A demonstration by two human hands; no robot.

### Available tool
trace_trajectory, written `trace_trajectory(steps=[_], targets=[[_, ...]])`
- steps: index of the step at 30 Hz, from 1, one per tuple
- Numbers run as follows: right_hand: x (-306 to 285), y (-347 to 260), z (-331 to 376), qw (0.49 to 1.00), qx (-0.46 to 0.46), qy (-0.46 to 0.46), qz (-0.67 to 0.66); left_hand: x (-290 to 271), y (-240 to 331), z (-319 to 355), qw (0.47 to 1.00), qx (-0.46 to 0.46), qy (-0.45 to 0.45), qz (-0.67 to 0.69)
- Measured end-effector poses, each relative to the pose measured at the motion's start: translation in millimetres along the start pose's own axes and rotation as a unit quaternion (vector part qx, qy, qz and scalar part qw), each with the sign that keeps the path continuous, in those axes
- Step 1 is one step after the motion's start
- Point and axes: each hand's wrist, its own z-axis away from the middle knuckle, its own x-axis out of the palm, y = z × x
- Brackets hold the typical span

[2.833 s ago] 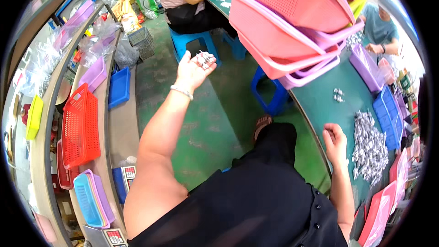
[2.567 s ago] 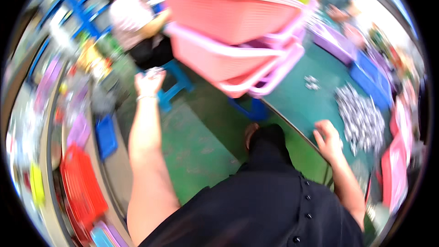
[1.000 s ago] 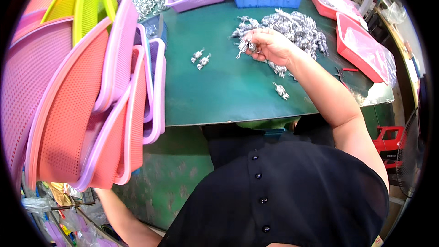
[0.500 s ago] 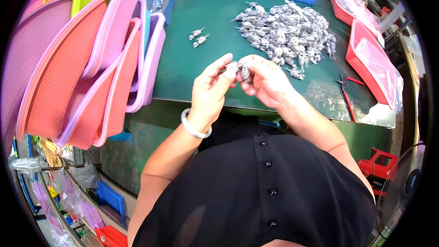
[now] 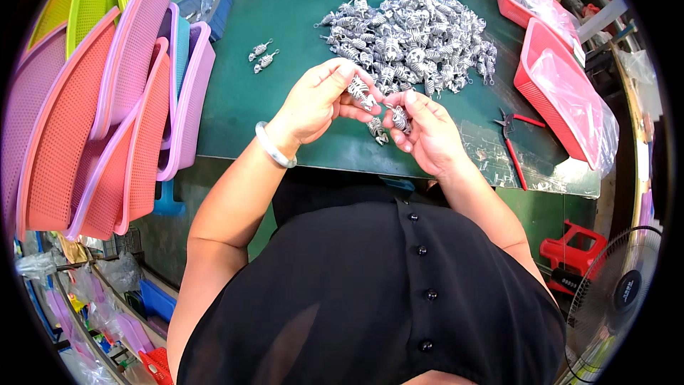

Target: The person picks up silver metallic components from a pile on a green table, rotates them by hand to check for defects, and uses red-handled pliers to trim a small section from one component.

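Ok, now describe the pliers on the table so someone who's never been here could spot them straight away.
Start at the big green table and go to its near right corner. Just left of the nearer coral-red plastic tray lie the pliers. Unlike the heap of small silvery ribbed charms farther back, they have two red handles splayed apart.

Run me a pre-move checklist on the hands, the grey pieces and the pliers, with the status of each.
1. Left hand has a grip: ok, a striped grey piece is in its fingers.
2. Right hand has a grip: ok, it holds another grey piece.
3. Third piece between the hands lies loose on the table: cannot tell, fingers crowd it.
4. Pliers clear of both hands: ok, they lie to the right.
5. Pliers closed: not ok, handles spread.
6. Two pieces at left apart from the pile: ok.
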Motion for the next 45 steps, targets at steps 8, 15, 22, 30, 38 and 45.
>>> trace_trajectory(steps=[8, 15, 22, 30, 38, 45], targets=[[-8, -6, 1, 0.995, -0.018, -0.093, 0.03, -8, 1, -4, 0.998, -0.054, 0.008, -0.032], [-9, -6, 1, 0.989, -0.04, -0.132, 0.051, -14, -3, -6, 0.998, -0.063, 0.009, -0.025], [-7, -3, 0, 0.986, -0.068, -0.128, 0.087, -14, -4, -5, 0.995, -0.089, 0.02, -0.029], [1, -2, -4, 0.977, -0.087, -0.139, 0.137, 1, -9, 1, 0.988, -0.103, 0.037, -0.106], [7, -5, -1, 0.976, -0.085, -0.141, 0.141, 2, -12, -4, 0.987, -0.093, 0.052, -0.118], [6, -3, -1, 0.976, -0.086, -0.148, 0.137, 2, -12, -4, 0.989, -0.095, 0.059, -0.098]])
